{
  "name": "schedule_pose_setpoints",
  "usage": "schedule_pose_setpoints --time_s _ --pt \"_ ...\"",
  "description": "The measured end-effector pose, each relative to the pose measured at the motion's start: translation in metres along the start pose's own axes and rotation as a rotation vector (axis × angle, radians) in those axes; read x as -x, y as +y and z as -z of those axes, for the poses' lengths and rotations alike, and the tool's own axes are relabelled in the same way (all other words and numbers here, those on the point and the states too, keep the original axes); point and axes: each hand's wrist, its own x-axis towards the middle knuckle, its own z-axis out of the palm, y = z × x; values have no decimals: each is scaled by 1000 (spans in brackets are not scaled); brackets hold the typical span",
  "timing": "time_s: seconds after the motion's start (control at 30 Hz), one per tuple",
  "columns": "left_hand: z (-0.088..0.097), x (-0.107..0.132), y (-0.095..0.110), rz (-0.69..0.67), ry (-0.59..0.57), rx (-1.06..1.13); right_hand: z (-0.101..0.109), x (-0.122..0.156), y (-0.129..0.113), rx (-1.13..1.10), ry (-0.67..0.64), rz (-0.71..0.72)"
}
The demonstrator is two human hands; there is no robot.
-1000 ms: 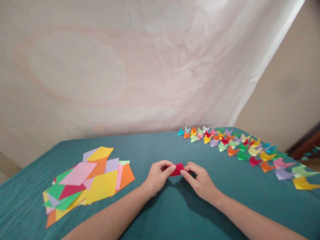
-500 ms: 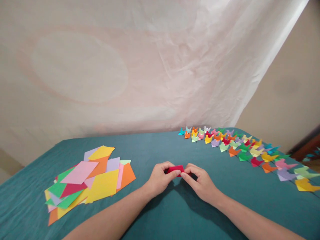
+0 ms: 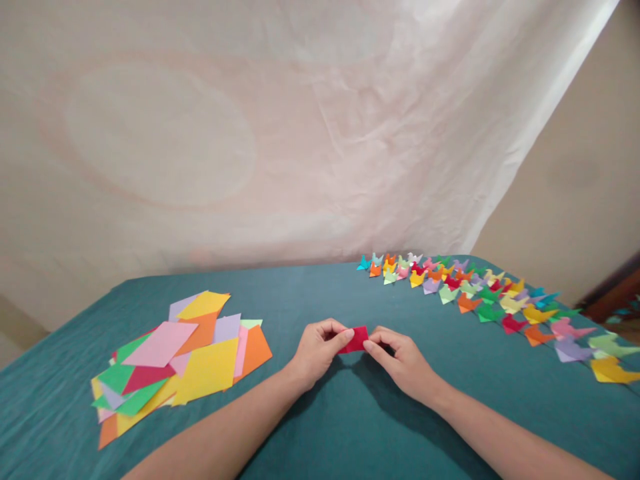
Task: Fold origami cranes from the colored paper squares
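A small folded red paper (image 3: 357,339) is held just above the teal tablecloth (image 3: 320,427), near the middle. My left hand (image 3: 317,350) pinches its left end with thumb and curled fingers. My right hand (image 3: 400,360) pinches its right end the same way. Both hands are closed on the paper, with the forearms coming in from the bottom edge.
A loose pile of coloured paper squares (image 3: 175,363) lies to the left. Several rows of small folded paper figures (image 3: 480,293) run along the right side to the table's edge. A pale cloth backdrop (image 3: 250,133) hangs behind the table.
The red paper was turned flatter between the fingers half a second ago and now shows its face again. Both hands stay in nearly the same place.
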Motion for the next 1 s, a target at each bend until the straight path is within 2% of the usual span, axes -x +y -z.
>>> schedule_pose_setpoints --time_s 0.2,0.4,1.0 --pt "0 1 2 -3 -2 8 -1 -1 2 24 -29 19" --pt "1 0 1 41 3 73 1 -2 -2 -44 -51 22" --pt "2 -3 3 83 61 18 4 -2 1 -186 -94 -32"
